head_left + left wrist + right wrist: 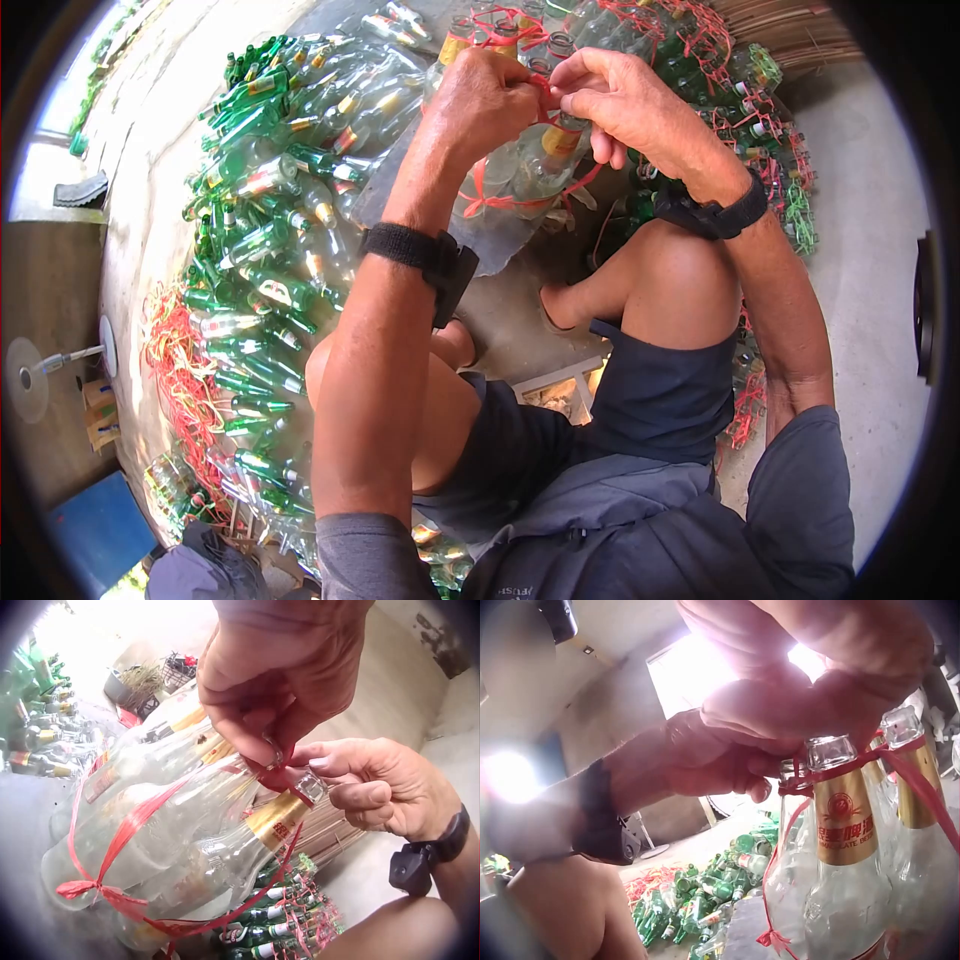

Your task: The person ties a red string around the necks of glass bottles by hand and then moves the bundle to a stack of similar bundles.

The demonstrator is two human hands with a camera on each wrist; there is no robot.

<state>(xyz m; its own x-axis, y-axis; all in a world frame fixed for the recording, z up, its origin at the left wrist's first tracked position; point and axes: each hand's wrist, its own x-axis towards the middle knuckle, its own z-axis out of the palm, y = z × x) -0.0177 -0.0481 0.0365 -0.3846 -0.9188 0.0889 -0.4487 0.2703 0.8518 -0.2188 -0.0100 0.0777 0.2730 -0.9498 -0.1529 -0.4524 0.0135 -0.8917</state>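
Several clear glass bottles with gold neck labels [845, 817] stand bundled together, red plastic string [135, 825] running round their bodies and necks. At the bottle necks, my left hand [485, 105] pinches the red string between curled fingers and thumb. Close beside it, my right hand [630, 105] has thumb and forefinger at the same string, the other fingers loosely bent. In the left wrist view the right hand [382, 784] is right by a bottle mouth [307, 786]. A knot [97, 889] joins the string lower on the bundle.
Loose green and clear bottles [260, 240] lie piled on the left, with a heap of red string [180, 360] beside them. More tied green bottles [700, 75] stand at the right. A fan [65, 357] is at the far left. The bundle rests by a grey sheet [500, 255].
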